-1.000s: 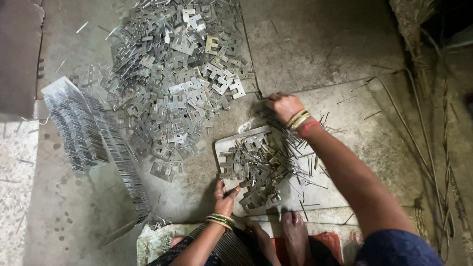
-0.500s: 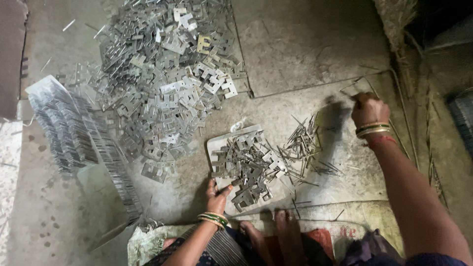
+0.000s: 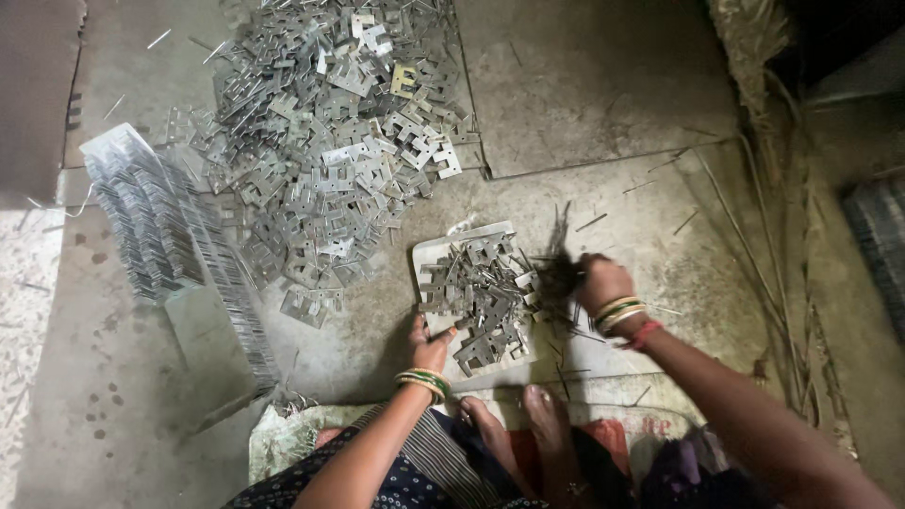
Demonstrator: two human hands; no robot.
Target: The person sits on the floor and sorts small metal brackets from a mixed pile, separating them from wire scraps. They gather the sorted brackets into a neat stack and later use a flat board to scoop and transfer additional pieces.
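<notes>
I sit on the floor looking down. A small flat board (image 3: 436, 253) in front of me carries a heap of small notched metal plates (image 3: 479, 294). My left hand (image 3: 429, 341) rests on the board's near left corner, fingers touching the plates there. My right hand (image 3: 601, 283) is closed on a bundle of thin metal pins (image 3: 560, 273), blurred by motion, just right of the board. More loose pins (image 3: 592, 222) lie scattered on the floor around it.
A large pile of the same metal plates (image 3: 325, 141) spreads over the floor at the top left. Rows of neatly stacked plates (image 3: 151, 221) lie to the left. My bare feet (image 3: 528, 429) rest on a sack below the board. Dry straw (image 3: 754, 57) lies at the right.
My right hand swept out to the far right among the pins, then came back to the board's right edge with a bundle of pins. My left hand stayed on the board.
</notes>
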